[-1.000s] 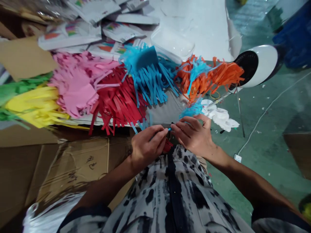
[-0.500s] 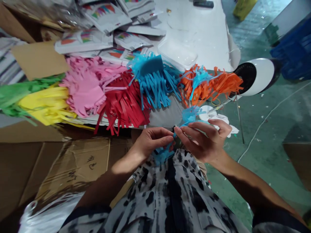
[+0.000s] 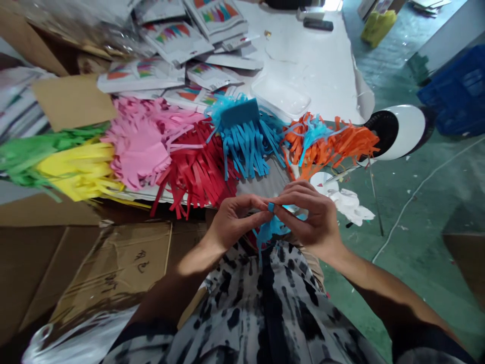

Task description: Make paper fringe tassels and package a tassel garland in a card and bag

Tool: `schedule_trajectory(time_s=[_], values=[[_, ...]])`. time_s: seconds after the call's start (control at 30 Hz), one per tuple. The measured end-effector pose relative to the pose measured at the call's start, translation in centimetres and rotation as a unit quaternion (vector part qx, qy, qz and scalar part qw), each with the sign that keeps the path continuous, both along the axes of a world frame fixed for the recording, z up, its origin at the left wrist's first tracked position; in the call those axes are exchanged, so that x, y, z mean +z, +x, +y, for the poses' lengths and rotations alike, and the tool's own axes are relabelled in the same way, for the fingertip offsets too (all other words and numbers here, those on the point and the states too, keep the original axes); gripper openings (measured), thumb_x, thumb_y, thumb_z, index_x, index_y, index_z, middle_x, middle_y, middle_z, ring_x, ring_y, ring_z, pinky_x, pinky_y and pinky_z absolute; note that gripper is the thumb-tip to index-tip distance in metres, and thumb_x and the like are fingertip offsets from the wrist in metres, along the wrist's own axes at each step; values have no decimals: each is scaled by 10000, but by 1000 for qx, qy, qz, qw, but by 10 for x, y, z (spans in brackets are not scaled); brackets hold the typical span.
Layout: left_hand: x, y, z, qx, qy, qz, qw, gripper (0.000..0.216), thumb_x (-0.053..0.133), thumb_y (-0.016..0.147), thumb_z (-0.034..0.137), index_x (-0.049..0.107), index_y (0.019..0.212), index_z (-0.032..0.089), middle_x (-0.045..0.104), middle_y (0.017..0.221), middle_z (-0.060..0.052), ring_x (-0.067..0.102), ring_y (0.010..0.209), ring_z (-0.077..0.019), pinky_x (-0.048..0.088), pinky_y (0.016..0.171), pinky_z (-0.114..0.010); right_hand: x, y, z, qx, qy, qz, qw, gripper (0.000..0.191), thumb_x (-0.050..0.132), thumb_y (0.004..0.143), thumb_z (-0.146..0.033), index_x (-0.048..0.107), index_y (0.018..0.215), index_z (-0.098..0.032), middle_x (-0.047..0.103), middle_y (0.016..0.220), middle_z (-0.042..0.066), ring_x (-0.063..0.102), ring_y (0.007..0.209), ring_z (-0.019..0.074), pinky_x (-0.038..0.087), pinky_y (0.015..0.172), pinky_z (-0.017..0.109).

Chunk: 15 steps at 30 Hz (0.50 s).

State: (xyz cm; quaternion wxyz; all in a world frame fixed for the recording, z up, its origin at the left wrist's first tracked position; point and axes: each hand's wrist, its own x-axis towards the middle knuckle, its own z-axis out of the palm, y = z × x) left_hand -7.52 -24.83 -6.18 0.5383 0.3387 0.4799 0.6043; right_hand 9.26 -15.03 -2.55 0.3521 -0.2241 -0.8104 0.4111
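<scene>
My left hand (image 3: 235, 220) and my right hand (image 3: 311, 218) meet in front of my chest, fingertips pinched together on a small blue fringed paper tassel (image 3: 272, 226). Its folded top shows between my fingertips and its thin strips hang down over my patterned shirt. Just beyond my hands, along the table's near edge, lie piles of fringed paper: blue (image 3: 242, 134), red (image 3: 193, 172), pink (image 3: 142, 139), orange (image 3: 326, 141), yellow (image 3: 78, 169) and green (image 3: 34, 149).
Printed white packets (image 3: 170, 38) are heaped at the back of the white table (image 3: 314, 55), beside a clear plastic tray (image 3: 281, 93). Cardboard boxes (image 3: 102, 263) stand at my left. A white fan (image 3: 397, 131), crumpled white paper (image 3: 350, 205), a cable and a blue crate (image 3: 454, 93) are on the green floor.
The blue tassel was drawn in from beside the orange pile and gathered between both hands. My right hand's fingers closed onto it. The view tilted up the table.
</scene>
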Motion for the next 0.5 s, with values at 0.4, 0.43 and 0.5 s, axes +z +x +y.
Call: schedule_trajectory(time_s=[0.4,0.43,0.5], values=[[-4,-5,13,113,-13,71,991,216,859,828,371,756,853,183,755,846,-34,718,787,-153,569,725,-248,10,-29,57,56,55,-75,994,118,690,971,-276,767,889,-241,760,868,15,680,843,187,533,810,363],[-5,-7,16,119,-22,71,990,228,868,815,378,757,852,182,752,831,-32,721,780,-157,570,715,-250,9,-37,77,35,82,-87,992,131,669,978,-279,767,899,-243,767,885,18,681,831,189,530,817,371],[-6,-11,22,122,-35,80,989,236,884,791,376,760,839,181,752,827,-32,728,788,-166,578,724,-259,7,-55,127,-69,156,-114,979,150,635,977,-281,774,926,-254,768,921,30,681,865,214,517,856,399]])
